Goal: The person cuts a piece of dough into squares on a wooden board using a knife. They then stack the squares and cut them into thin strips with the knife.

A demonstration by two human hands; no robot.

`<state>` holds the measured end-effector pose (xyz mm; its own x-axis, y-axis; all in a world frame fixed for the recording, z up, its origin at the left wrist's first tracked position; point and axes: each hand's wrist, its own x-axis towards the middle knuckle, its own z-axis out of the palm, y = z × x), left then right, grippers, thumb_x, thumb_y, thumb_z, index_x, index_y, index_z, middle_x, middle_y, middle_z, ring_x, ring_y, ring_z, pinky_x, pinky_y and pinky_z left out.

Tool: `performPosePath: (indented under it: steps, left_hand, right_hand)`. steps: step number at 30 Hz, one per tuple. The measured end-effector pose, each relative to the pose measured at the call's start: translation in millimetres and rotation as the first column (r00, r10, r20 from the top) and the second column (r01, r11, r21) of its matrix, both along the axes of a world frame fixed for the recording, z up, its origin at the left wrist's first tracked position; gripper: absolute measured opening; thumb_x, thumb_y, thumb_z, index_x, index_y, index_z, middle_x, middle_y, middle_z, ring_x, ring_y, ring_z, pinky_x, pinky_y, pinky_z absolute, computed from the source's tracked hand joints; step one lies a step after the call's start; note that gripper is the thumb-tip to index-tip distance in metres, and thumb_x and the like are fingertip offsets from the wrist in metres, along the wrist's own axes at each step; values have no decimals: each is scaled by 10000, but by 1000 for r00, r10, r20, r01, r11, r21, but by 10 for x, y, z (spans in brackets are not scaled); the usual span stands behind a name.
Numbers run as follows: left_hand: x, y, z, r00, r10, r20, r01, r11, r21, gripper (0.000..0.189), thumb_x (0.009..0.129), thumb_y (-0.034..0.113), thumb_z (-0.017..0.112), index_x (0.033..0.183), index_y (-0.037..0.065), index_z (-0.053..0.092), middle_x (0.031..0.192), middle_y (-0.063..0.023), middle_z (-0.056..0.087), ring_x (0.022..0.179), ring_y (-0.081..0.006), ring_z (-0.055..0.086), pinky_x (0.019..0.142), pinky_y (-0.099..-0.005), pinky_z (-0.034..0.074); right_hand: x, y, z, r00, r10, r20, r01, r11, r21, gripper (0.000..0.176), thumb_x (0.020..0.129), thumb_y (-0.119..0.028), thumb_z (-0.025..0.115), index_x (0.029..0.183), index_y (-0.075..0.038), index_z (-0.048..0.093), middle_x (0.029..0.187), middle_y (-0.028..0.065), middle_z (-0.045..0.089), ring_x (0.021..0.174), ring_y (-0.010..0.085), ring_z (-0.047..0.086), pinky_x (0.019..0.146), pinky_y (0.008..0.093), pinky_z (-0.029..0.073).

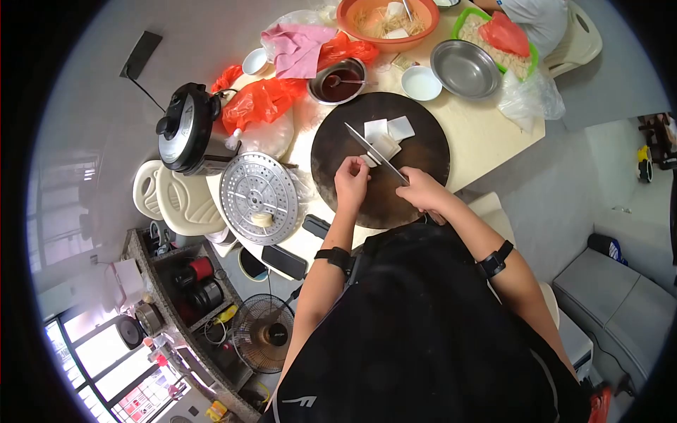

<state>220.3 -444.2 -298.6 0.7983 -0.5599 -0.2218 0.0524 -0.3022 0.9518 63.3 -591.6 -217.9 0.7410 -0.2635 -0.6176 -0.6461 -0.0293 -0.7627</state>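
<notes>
Right, white slices (pixel 384 146) just beyond both hands (pixel 352 185) (pixel 422 191).

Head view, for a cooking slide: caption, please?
Right hand on the knife, left hand at white pieces on a round dark board.

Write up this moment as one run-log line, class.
Right hand: gripping knife | Left hand: fingertips at white strips by blade | Round dark board: white slices | Nearby: white bowl

Gleams as smooth metal along the knife blade (pixel 375 153), and as shiny, perforated metal on the steamer plate (pixel 243 180). Looks dark and matt across the round board (pixel 329 148), thin, crinkled plastic on the red bag (pixel 261 101), soft, matt cloth on the pink towel (pixel 300 51).
</notes>
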Motion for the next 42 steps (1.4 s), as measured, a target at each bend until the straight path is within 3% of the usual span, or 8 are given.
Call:
performPosePath:
  steps: [8,10,11,16,24,34,39,42]
  left_hand:
    - [-4,-122,12,1000,17,-17,-18,997,-78,100,1002,71,688,1046,-18,693,874,-45,720,719,-106,682,672,-276,588]
    - [-3,-129,52,1000,5,3,-5,1000,-18,104,1003,76,693,1046,-18,695,878,-49,728,723,-111,695,674,-279,590]
    - [-1,-133,68,1000,-1,12,1,1000,12,106,1004,79,696,1046,-18,696,879,-51,732,725,-113,702,675,-280,591]
    - [13,-105,65,997,-23,77,18,998,65,124,999,82,706,1043,-33,690,864,-68,740,718,-128,718,678,-284,581]
    - [94,19,-165,995,-57,85,54,998,43,192,990,71,697,1144,-44,710,935,-52,750,839,-101,676,768,-282,542]
    - [85,10,-124,995,-56,86,58,998,-21,146,1005,60,702,1108,-42,713,905,-35,738,824,-75,657,746,-264,519]
    - [98,21,-92,994,-71,78,71,997,-3,143,1012,64,691,1093,-52,706,910,-18,726,820,-68,644,741,-257,509]
    - [75,-19,-5,997,-64,48,65,998,-21,141,1011,54,678,1101,-52,702,918,-16,723,829,-66,641,743,-254,505]
  right_hand:
    - [15,75,48,1000,13,-18,-14,1000,-17,425,929,-152,655,1306,40,609,801,166,708,517,239,640,488,397,516]
    - [16,130,146,1000,-12,-16,11,999,-42,413,926,-143,649,1293,43,609,828,179,718,517,240,642,479,398,511]
    - [39,120,245,997,22,-69,-24,999,-32,412,922,-145,649,1286,45,609,906,216,743,647,304,718,575,427,562]
    - [-68,207,231,999,38,5,-37,981,-190,422,920,-179,674,1270,48,606,1038,296,746,1029,462,729,904,508,574]
    - [-193,295,460,998,56,-8,-56,971,-231,302,917,-130,647,1147,58,591,994,316,736,1002,476,725,904,539,572]
    - [-330,266,477,995,73,-68,-87,969,-230,313,929,-137,655,1159,60,574,1002,307,739,1013,483,728,914,550,585]
    - [-329,262,463,991,88,-102,-108,970,-216,418,936,-126,649,1294,80,583,1038,281,752,1022,451,735,928,508,583]
    - [-307,238,488,991,88,-100,-108,971,-212,409,934,-119,649,1285,80,578,1044,285,750,1020,458,733,919,514,584]
